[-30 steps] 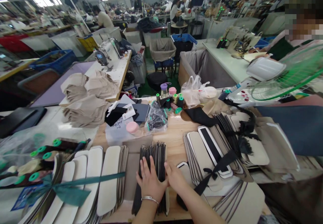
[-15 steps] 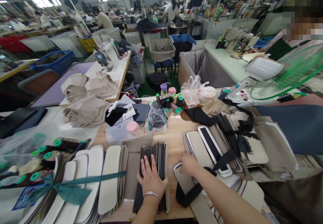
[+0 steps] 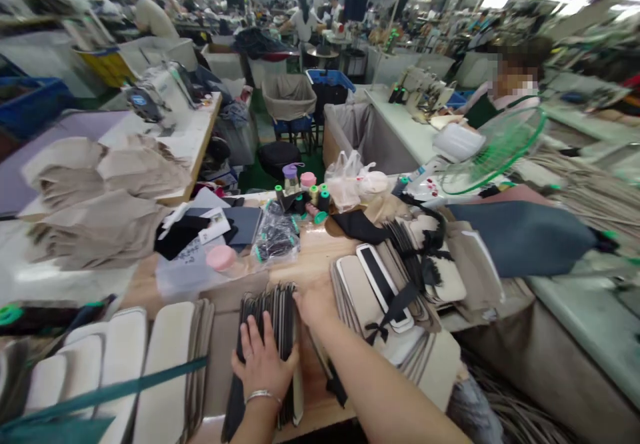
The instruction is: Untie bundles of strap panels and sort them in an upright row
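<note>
My left hand [image 3: 261,353] lies with spread fingers across a row of dark-edged fabric panels [image 3: 267,304] standing on edge. A bracelet is on its wrist. My right hand [image 3: 316,305] is closed at the far right corner of that row, its fingertips partly hidden. From it a beige panel [image 3: 320,349] hangs nearly edge-on toward me, with part of a black strap [image 3: 337,392] at its lower end; my forearm covers much of it. Right of my hand lies a bundle of beige panels [image 3: 357,284] with a white-framed black piece [image 3: 383,284] on top.
Cream panels [image 3: 167,364] tied with a green band [image 3: 173,374] stand at left. Thread spools [image 3: 316,212], a pink-lidded jar [image 3: 221,258] and plastic bags [image 3: 345,181] sit at the back. A green fan [image 3: 500,154] stands at right; a co-worker [image 3: 500,97] sits beyond.
My right hand has brought the beige panel and its black strap leftward, up against the dark-edged row. The left hand stays on the row. The view has turned to the right.
</note>
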Motion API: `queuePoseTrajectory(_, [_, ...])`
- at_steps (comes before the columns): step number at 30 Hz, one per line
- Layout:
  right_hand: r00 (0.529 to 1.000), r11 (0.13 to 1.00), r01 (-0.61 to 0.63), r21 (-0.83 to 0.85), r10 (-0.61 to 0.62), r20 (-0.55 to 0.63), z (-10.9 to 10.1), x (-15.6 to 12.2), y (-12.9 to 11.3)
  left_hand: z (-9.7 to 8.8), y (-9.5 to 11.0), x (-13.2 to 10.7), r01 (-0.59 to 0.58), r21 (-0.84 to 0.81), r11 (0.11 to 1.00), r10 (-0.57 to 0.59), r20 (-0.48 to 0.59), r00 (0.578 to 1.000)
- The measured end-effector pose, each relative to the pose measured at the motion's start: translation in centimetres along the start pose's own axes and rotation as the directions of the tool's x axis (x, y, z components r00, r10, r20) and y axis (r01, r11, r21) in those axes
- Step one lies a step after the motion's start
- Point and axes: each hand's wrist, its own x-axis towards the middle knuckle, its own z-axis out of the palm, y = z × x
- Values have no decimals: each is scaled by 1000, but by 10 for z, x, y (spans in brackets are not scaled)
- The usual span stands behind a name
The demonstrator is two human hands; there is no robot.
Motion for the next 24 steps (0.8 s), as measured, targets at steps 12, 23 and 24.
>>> queuePoseTrajectory(12, [985, 946, 139, 293, -101, -143, 3, -63, 36, 20, 26, 1, -1, 43, 999, 4, -51, 999])
queuePoseTrajectory(23, [657, 874, -308, 377, 482, -580, -55, -172, 286, 20, 29, 3, 14, 15, 1000, -13, -53, 999])
queuePoseTrajectory(24, [671, 895, -279, 348, 441, -596, -57, -166, 285, 19, 31, 3, 17, 19, 1000, -16, -43, 999])
